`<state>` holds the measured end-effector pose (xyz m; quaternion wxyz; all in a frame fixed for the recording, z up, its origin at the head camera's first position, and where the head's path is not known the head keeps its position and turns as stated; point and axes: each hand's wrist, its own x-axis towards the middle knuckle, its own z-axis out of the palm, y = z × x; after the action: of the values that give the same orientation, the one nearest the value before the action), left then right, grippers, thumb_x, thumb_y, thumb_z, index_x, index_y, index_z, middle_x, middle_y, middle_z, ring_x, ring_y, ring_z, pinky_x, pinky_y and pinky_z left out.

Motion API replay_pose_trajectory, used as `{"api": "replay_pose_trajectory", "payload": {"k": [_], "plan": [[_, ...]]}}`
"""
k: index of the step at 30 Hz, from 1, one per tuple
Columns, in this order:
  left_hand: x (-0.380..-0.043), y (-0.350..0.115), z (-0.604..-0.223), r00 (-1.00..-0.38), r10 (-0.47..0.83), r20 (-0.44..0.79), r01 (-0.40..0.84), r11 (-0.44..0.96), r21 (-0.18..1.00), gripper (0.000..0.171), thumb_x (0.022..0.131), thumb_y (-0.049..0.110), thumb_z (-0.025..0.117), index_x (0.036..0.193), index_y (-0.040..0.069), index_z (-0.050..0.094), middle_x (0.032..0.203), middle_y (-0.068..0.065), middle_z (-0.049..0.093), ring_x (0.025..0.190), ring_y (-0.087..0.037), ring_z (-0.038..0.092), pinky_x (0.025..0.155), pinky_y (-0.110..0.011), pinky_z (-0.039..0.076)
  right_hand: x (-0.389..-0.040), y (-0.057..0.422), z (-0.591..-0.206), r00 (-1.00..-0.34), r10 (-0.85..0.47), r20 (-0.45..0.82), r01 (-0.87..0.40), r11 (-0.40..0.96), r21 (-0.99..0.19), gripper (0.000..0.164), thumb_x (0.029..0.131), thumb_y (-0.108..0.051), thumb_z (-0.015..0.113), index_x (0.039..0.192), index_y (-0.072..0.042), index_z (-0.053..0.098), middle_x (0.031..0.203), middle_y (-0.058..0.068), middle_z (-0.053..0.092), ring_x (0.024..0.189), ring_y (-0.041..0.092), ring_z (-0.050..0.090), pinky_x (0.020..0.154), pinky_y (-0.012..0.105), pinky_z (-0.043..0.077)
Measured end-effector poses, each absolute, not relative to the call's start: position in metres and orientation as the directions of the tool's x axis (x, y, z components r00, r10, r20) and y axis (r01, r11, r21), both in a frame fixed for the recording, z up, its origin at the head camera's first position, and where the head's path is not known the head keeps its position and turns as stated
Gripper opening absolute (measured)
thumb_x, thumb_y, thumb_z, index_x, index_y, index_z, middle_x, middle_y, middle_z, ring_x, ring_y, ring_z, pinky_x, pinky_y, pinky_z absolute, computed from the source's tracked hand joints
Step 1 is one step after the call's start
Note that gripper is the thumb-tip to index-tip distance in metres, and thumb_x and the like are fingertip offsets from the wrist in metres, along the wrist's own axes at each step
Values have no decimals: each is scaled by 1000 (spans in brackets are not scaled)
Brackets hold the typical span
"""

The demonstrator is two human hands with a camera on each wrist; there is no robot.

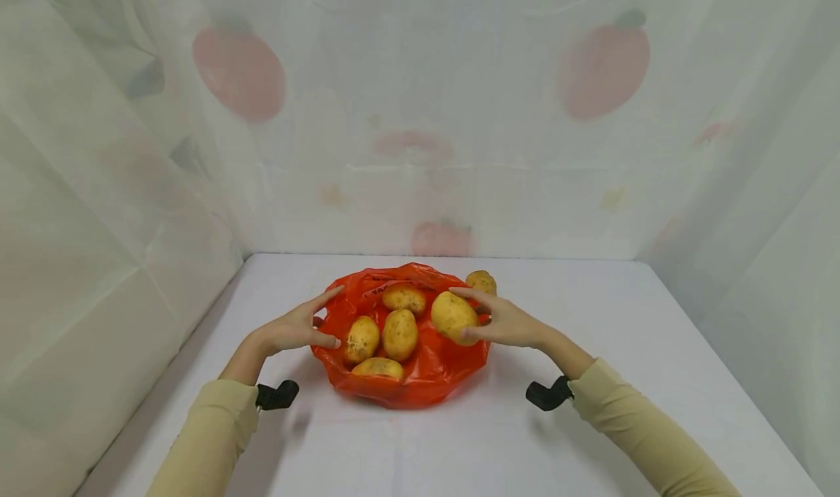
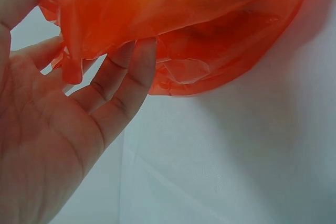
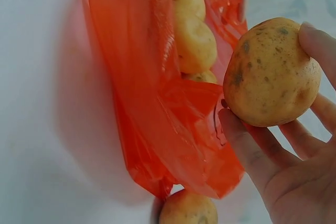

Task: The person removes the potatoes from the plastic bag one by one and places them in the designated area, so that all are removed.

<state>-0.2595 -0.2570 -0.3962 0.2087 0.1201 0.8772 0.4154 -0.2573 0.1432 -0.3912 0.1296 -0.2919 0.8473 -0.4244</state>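
A red plastic bag (image 1: 420,391) stands with its mouth spread wide, several potatoes (image 1: 399,334) lying inside. At its left rim is my left hand (image 1: 292,331), thumb and fingers apart, with the bag's edge between them. The left wrist view shows the fingers (image 2: 139,66) partly behind the thin film. My right hand (image 1: 508,322) grips a single potato (image 1: 453,317) over the right side of the bag's mouth. Seen from the right wrist, this potato (image 3: 273,72) has dark spots and sits between thumb and fingers, in front of the bag (image 3: 157,103).
Another potato (image 1: 482,282) lies outside the bag, behind its right edge. The white-covered table (image 1: 590,300) reaches back to a pale curtain (image 1: 420,103) printed with fruit, and similar sheets hang at both sides. A black wrist device (image 1: 550,393) sits on each arm.
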Motion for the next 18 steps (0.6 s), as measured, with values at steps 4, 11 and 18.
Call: {"api": "replay_pose_trajectory", "payload": {"k": [4,11,18], "plan": [[-259,-257,-396,-884,383,-267,33,622,782,92,76,28,74,147,34,15,152,-4,15,123,-35,41,93,-50,43,-259,149,-388,-788,-612,71,-409,434,-803,68,82,-35,69,140,-33,35,143,1,35,113,29,50,92,43,46],[-260,-258,-396,-881,391,-266,42,625,780,92,77,29,73,147,33,13,152,-6,15,123,-36,41,93,-50,43,-265,159,-387,-809,-580,97,-385,398,-833,69,82,-27,70,141,-29,35,141,1,36,114,30,51,92,41,46],[-258,-259,-395,-878,397,-268,46,627,778,93,77,29,73,148,31,13,152,-9,14,123,-38,40,93,-52,43,-261,166,-376,-845,-530,73,-344,433,-833,69,85,-19,66,144,-18,29,143,9,35,116,34,48,92,43,46]]}}
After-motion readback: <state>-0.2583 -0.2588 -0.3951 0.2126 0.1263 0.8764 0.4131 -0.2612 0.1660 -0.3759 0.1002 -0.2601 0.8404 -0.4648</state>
